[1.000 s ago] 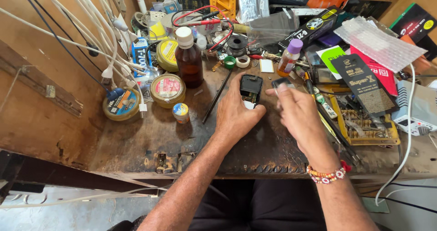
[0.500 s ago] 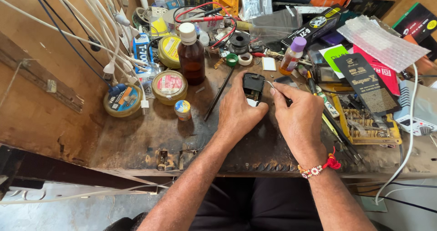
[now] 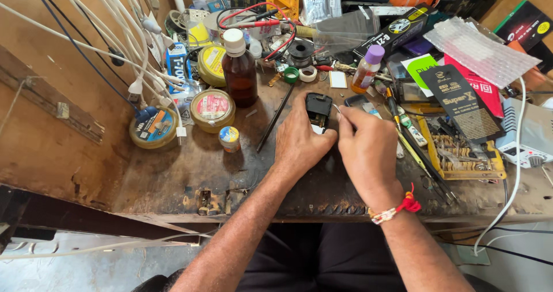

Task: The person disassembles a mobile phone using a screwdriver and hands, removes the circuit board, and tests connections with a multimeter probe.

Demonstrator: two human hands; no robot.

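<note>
Cables [image 3: 115, 44] in white are draped down the left wall; below them a round tin [image 3: 152, 128] with a blue label sits at the bench edge, a second tin [image 3: 212, 109] with a red label beside it, and a small jar [image 3: 230, 138] just in front. Brown bottle [image 3: 239, 70] with a white cap is stood upright behind them. A thin black rod [image 3: 275, 118] is laid diagonally next to the left hand [image 3: 299, 145].

Small black device [image 3: 318, 109] is pinned on the wooden bench [image 3: 173, 171] at centre, clamped by the left hand's thumb and fingers closed round its lower end. Right hand [image 3: 368, 148] is pinched narrow on a thin metal tool [image 3: 336, 110]; its tip is at the device's right edge, contact cannot be confirmed.

Judgement: device should be kept flat and firmly braced, tool worked with light pressure, wrist rested on the bench so the tip is not slipped.

Right side: screwdriver bit tray [image 3: 461, 151], black packet [image 3: 455, 99], bubble wrap [image 3: 481, 50].

Against a second ago: right hand was held flat and spread over the bench; now it is closed on the tool, nearer the device. Left-hand grip unchanged.
</note>
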